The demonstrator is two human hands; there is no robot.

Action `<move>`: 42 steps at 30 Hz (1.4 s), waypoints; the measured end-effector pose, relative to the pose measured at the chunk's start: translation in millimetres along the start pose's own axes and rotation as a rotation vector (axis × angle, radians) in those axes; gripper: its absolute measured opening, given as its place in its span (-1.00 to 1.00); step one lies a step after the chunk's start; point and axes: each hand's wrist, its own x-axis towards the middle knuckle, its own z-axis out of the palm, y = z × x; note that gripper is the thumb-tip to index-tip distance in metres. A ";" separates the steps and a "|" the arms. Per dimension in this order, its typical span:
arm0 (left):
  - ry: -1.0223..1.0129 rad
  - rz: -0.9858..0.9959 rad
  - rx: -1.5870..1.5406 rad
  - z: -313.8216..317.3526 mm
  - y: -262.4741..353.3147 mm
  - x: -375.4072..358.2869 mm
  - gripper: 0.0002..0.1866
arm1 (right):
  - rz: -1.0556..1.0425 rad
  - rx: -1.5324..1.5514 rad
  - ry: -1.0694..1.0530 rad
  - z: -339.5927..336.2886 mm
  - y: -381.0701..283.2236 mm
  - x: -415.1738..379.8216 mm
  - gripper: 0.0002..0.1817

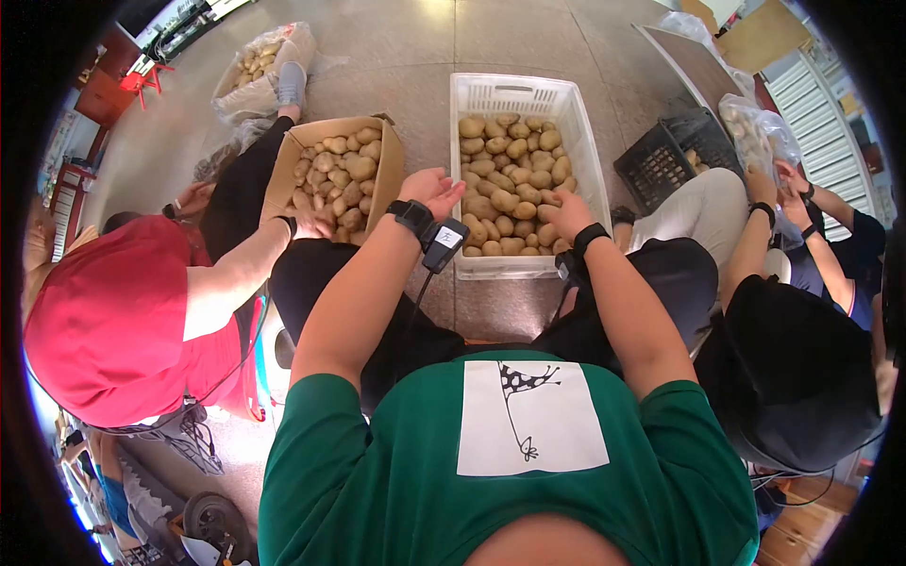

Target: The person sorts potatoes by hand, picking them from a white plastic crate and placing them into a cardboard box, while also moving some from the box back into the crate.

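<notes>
A white plastic crate (578, 104) on the floor holds many potatoes (514, 179). My left hand (434, 191) is open at the crate's left rim, palm turned up, with nothing in it. My right hand (564, 213) reaches over the right side of the potatoes, its fingers bent down onto them; whether it grips one is hard to tell. Both my wrists wear black bands, and a small device with a label (444, 245) sits by the left one.
Left of the crate, a co-worker in red (123, 321) reaches into a cardboard box (392, 156) of potatoes. A bag of potatoes (283, 42) lies farther back. At right are a black crate (656, 160), a plastic bag (746, 137) and other people's arms.
</notes>
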 end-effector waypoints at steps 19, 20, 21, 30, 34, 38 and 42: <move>-0.025 -0.101 0.237 14.8 -29.7 17.3 -0.61 | 0.073 -0.383 -0.273 24.9 5.5 16.2 -0.16; -0.028 -0.099 0.253 13.3 -30.8 17.8 -0.61 | 0.056 -0.416 -0.283 26.0 5.4 16.1 -0.17; -0.035 -0.101 0.268 10.5 -30.6 18.4 -0.62 | 0.060 -0.404 -0.277 26.0 4.7 14.9 -0.17; -0.035 -0.107 0.220 -4.2 -18.5 20.3 -0.66 | 0.032 -0.393 -0.336 10.5 -3.8 6.6 -0.50; -0.063 -0.156 0.159 -11.0 -23.4 23.2 -0.70 | -0.095 -0.110 -0.044 15.3 -7.3 5.0 -0.68; -0.087 -0.230 0.170 -14.7 -30.3 19.2 -0.75 | -0.333 0.165 0.115 13.4 -26.4 -1.4 -0.66; -0.146 -0.229 0.182 -4.8 -30.6 -12.9 -0.74 | -0.476 0.542 -0.097 -10.6 -69.6 -35.7 -0.70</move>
